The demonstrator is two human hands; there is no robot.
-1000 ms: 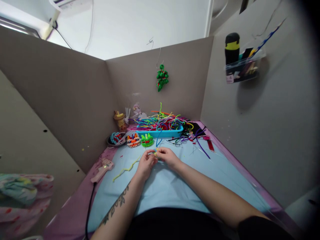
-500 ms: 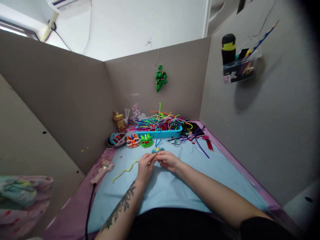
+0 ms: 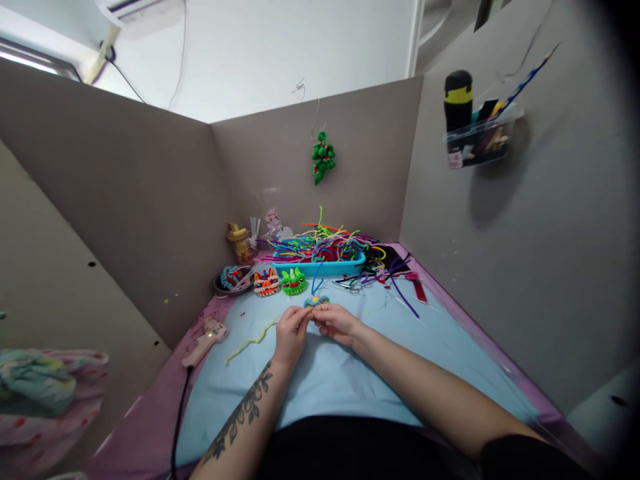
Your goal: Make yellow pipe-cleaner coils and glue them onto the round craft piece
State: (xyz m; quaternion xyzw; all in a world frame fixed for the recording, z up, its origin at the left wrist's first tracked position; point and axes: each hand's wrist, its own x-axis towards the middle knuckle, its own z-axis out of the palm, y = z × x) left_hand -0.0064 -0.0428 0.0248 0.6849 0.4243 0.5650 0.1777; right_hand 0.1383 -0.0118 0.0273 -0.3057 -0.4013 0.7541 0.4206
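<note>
Just above the light-blue cloth (image 3: 350, 380), my left hand (image 3: 291, 328) and my right hand (image 3: 337, 323) meet with their fingertips pinched together. Between them is a small blue pipe-cleaner figure (image 3: 317, 302) with a yellow spot, its lower part hidden by my fingers. A blue pipe-cleaner end stands up behind it. To the left of my left hand lies a bent yellow pipe cleaner (image 3: 251, 341). Beyond my hands sit a green pipe-cleaner animal head (image 3: 293, 281) and an orange and white one (image 3: 266, 283).
A blue tray (image 3: 320, 268) heaped with coloured pipe cleaners stands at the back. Scissors (image 3: 349, 287) lie before it. A pink glue gun (image 3: 205, 343) with a black cord is at left, near a dark bowl (image 3: 220, 288). Grey panels enclose three sides.
My hands keep the same pinch on the blue figure and have hardly moved. The whole view has shifted very slightly; nothing else differs visibly.
</note>
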